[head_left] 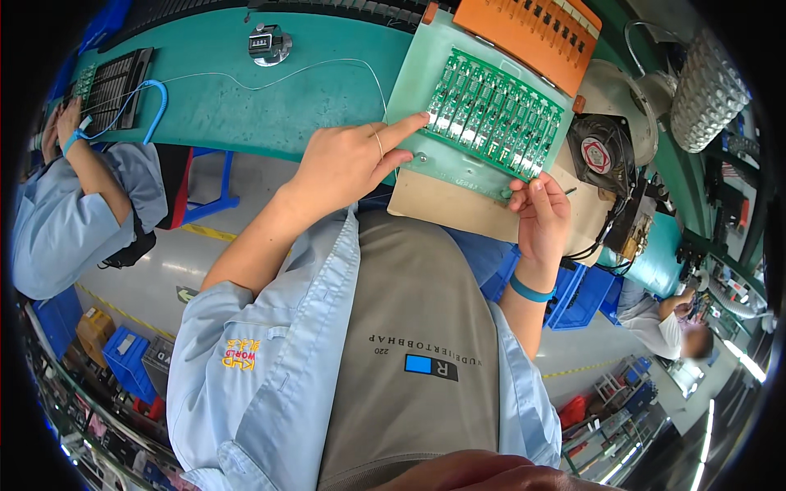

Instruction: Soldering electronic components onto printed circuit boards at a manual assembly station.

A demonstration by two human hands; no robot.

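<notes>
A green circuit board panel, split into several narrow strips with small parts, lies on a pale green fixture plate. My left hand reaches in from the left; its index finger is stretched out to the panel's left edge, and the thumb is held apart below, over the plate. At the panel's near right corner is my right hand, its thumb and fingertips closed together on that corner. A thin dark tip sticks out beside these fingers; what it belongs to is hidden.
Behind the panel rises the fixture's orange slotted lid. Right of it stands a black fan with cables. A tally counter and a thin wire lie on the green bench. Another person works at far left beside a black rack.
</notes>
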